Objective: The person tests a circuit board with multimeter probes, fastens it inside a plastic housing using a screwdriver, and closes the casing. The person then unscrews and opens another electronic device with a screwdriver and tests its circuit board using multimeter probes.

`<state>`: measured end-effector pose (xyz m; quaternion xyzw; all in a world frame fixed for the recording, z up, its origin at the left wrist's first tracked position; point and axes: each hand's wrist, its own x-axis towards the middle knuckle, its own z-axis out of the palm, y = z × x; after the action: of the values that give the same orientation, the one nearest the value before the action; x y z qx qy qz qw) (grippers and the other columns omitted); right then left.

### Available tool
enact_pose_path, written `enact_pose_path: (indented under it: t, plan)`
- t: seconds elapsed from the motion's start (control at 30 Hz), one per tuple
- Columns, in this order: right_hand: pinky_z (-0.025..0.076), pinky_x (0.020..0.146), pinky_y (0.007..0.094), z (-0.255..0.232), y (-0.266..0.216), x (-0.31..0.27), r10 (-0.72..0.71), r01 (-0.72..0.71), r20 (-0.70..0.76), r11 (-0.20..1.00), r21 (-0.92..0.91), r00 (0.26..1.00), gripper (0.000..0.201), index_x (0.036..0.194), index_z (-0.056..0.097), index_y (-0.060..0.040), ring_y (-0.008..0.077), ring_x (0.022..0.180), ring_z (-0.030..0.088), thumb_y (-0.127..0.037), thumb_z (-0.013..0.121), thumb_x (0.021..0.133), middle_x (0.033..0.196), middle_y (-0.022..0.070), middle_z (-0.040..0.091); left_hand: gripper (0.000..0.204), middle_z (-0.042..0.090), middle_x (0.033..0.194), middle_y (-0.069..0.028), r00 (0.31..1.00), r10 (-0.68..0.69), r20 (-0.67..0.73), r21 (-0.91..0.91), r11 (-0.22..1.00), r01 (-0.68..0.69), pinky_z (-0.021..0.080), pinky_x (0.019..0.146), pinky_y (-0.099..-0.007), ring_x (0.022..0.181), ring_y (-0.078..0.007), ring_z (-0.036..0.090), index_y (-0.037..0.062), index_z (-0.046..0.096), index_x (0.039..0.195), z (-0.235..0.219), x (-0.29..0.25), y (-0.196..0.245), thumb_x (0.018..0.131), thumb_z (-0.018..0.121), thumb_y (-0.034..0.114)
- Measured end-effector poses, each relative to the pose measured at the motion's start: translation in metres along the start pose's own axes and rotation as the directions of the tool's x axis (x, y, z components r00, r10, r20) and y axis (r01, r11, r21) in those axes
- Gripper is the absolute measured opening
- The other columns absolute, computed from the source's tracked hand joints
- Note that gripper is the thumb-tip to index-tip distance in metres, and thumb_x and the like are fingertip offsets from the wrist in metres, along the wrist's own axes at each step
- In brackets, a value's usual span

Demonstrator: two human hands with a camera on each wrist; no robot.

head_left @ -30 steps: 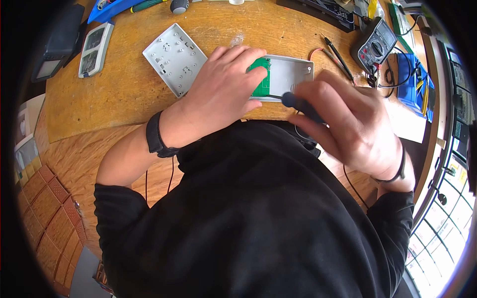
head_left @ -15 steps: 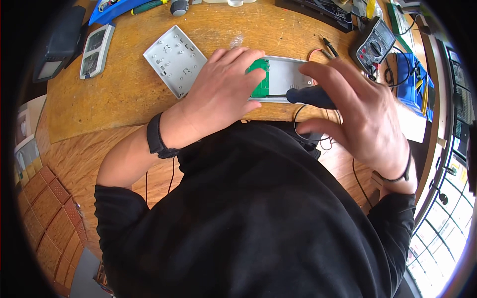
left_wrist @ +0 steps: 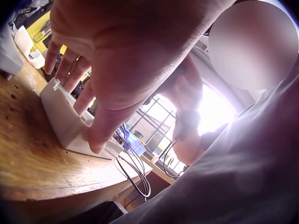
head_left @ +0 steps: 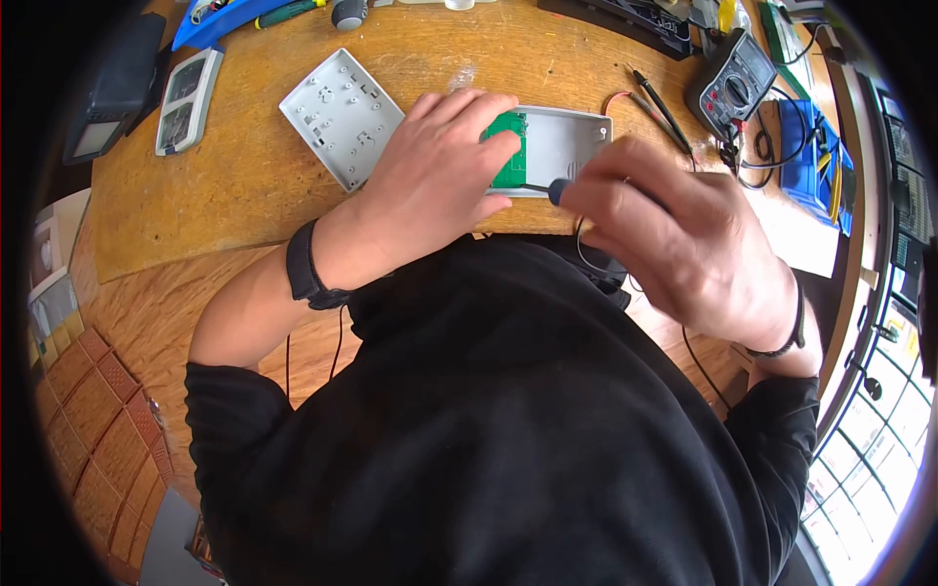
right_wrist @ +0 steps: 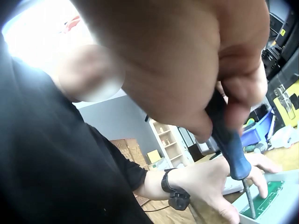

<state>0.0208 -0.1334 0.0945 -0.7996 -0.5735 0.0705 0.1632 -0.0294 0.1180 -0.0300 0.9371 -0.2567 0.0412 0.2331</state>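
My left hand (head_left: 435, 156) lies over a light grey plastic case half (head_left: 567, 142). Its thumb presses the near outer wall and its fingers reach inside, as the left wrist view also shows. A green circuit board (head_left: 510, 176) sits in the case, partly hidden under those fingers. Curled around the dark blue handle of a screwdriver (right_wrist: 239, 165) is my right hand (head_left: 684, 234). The screwdriver's thin shaft meets the board's near corner in the right wrist view. The other case half (head_left: 342, 117), with pegs inside, lies left of my left hand.
A multimeter (head_left: 735, 90) and its probe leads (head_left: 664, 112) lie to the right, beside a blue bin (head_left: 816, 161). On the left sits a grey-white cased device (head_left: 189, 103). Another blue bin (head_left: 220, 21) and a green-handled tool (head_left: 290, 13) are at the back.
My right hand loosened its fingers from the screwdriver handle half a second ago and has closed around it again. The left hand and the case have stayed nearly in place.
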Motion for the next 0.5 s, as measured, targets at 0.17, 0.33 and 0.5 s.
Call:
enact_pose_path:
  t: [0.17, 0.33, 0.5]
  plan:
    - [0.063, 0.075, 0.0441, -0.005, 0.0, 0.005, 0.198, -0.202, -0.078, 0.978, -0.048, 0.977, 0.044, 0.128, 0.07, 0.001, 0.0375, 0.092, 0.076, -0.013, 0.087, 0.09, 0.119, 0.0185, 0.072, 0.048, 0.063, 0.153, -0.012, 0.999, 0.006, -0.033, -0.005, 1.0, -0.007, 0.045, 0.115, -0.0492, 0.142, -0.0357, 0.057, 0.0069, 0.072, 0.117, 0.001, -0.002, -0.002, 0.077, 0.095, 0.019]
    - [0.063, 0.075, 0.0432, -0.004, 0.005, -0.002, -0.044, 0.04, 0.023, 0.988, 0.151, 0.999, 0.045, 0.128, 0.069, 0.0028, 0.0367, 0.095, 0.077, -0.018, 0.086, 0.092, 0.12, 0.0201, 0.072, 0.049, 0.062, 0.153, -0.0119, 1.0, -0.001, -0.005, -0.02, 1.0, 0.001, 0.045, 0.116, -0.0492, 0.143, -0.0354, 0.057, 0.0076, 0.072, 0.118, 0.0, 0.0, -0.001, 0.076, 0.096, 0.02]
    - [0.063, 0.072, 0.0413, -0.004, -0.001, 0.009, 0.118, -0.124, -0.066, 0.988, -0.095, 0.991, 0.047, 0.133, 0.068, 0.0007, 0.0357, 0.089, 0.078, -0.011, 0.084, 0.091, 0.115, 0.0191, 0.073, 0.05, 0.063, 0.153, -0.0125, 1.0, -0.005, -0.025, -0.009, 1.0, 0.005, 0.045, 0.115, -0.0492, 0.142, -0.0352, 0.058, 0.0073, 0.072, 0.119, -0.001, -0.001, -0.001, 0.076, 0.096, 0.02]
